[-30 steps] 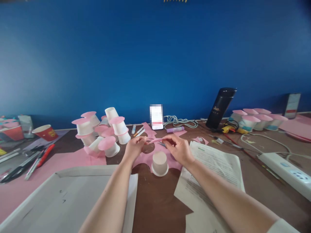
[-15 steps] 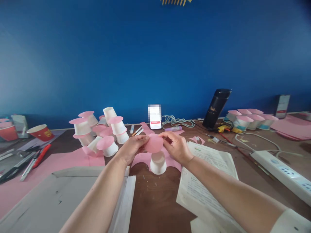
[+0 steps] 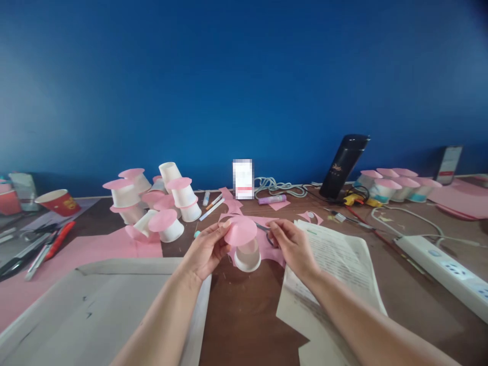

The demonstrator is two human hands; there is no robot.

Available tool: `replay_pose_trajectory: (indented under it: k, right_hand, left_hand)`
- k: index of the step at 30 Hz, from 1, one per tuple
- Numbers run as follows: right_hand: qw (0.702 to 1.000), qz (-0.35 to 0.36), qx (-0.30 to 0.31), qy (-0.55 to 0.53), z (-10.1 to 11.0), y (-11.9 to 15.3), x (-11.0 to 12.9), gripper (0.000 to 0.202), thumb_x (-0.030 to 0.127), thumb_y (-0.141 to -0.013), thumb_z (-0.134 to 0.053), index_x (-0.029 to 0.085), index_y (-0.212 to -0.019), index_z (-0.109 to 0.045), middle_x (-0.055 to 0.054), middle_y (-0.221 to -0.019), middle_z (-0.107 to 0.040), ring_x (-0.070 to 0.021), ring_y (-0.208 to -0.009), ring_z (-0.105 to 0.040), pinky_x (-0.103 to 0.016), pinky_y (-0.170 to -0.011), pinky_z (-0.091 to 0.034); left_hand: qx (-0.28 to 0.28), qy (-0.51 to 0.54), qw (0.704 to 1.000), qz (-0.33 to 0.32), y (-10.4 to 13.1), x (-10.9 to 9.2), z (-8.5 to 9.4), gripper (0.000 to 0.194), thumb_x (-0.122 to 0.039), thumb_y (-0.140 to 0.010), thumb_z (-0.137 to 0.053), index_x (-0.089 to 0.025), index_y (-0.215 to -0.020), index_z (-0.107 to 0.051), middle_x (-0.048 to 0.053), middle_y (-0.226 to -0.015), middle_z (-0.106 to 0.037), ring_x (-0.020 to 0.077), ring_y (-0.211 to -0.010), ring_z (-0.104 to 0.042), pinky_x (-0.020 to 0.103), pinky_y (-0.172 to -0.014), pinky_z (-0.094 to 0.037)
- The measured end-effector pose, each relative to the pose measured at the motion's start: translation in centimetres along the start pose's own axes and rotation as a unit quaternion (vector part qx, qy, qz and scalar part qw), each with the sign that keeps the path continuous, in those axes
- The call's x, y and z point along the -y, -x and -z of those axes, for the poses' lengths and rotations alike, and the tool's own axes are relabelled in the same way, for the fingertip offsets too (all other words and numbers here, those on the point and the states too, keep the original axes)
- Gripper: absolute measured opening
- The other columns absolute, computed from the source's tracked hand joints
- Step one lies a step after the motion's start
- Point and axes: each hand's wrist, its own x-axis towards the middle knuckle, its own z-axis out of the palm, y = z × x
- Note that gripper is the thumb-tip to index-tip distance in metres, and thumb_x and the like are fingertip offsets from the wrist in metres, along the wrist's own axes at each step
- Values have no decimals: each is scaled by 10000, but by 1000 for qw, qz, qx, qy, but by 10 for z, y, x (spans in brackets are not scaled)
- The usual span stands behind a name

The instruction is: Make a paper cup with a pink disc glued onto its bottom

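My left hand [image 3: 208, 249] pinches the edge of a round pink paper disc [image 3: 241, 231], tilted above a white paper cup [image 3: 247, 259]. The cup stands upside down on the table, its wide rim downward. The disc hides part of the cup's top; I cannot tell whether they touch. To the right, my right hand [image 3: 293, 246] has its thumb and fingers closed at the handle of dark scissors [image 3: 263, 227], which are partly hidden by the disc and the fingers. Cut pink paper [image 3: 272, 256] lies beneath, behind the cup.
Several white cups with pink discs [image 3: 165, 226] stand stacked at left. A red cup [image 3: 59, 202] and cutters [image 3: 40, 254] are further left. A lit phone [image 3: 243, 180] leans on the wall. Right are a black flask [image 3: 343, 168], printed sheets [image 3: 339, 264] and a power strip [image 3: 446, 269].
My right hand has let go of the disc and moved right and slightly down, to the scissors. The disc stays in my left hand, now tilted flatter and slightly lower.
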Motion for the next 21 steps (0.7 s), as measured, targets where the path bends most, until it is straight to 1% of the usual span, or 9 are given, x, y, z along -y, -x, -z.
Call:
replay_pose_trajectory:
  k: [2, 6, 11, 14, 18, 21]
  right_hand:
    - [999, -19, 21, 24, 2, -1, 0, 398, 559, -829, -558, 172, -833, -652, 0, -639, -568, -103, -554, -465, -234, -508, -349]
    - [994, -84, 64, 28, 4, 1, 4, 468, 622, -808, -535, 172, -780, -660, 26, -572, -498, -79, -481, -364, -229, -451, -254]
    - [985, -131, 111, 0, 1, 4, 14, 517, 667, -765, -553, 161, -685, -629, 34, -524, -463, -75, -477, -365, -228, -452, -263]
    - [977, -161, 132, -37, 0, 5, 15, 516, 676, -744, -573, 167, -676, -620, 42, -511, -446, -67, -454, -343, -229, -425, -225]
    - [967, -186, 159, -78, 2, 5, 14, 497, 664, -744, -592, 172, -669, -596, 45, -524, -447, -58, -445, -333, -228, -419, -189]
    - [962, -187, 173, -100, 3, 5, 14, 497, 653, -751, -595, 167, -654, -561, 40, -548, -463, -52, -455, -333, -225, -432, -178]
  left_hand:
    - [-15, -20, 1000, 10, 0, 2, 0, 184, -205, -717, -754, -120, -871, -699, 1, -692, -640, 63, -531, -589, 141, -443, -544]
    - [-29, -40, 999, 20, -1, 6, 0, 217, -241, -688, -782, -135, -855, -694, -11, -691, -620, 57, -539, -587, 134, -452, -541]
    - [-32, -74, 996, 26, -1, 11, 0, 273, -296, -645, -811, -155, -835, -675, -22, -698, -595, 55, -539, -570, 142, -451, -532]
    - [-26, -99, 994, 29, -1, 13, 1, 287, -332, -643, -808, -161, -815, -655, -38, -654, -559, 46, -508, -536, 143, -449, -514]
    - [-10, -131, 991, 24, -1, 15, 0, 302, -383, -659, -787, -153, -751, -615, -56, -573, -498, 34, -464, -477, 129, -428, -447]
    - [2, -151, 988, 26, -1, 14, 0, 334, -410, -673, -769, -152, -687, -558, -51, -554, -491, 36, -462, -464, 127, -417, -397]
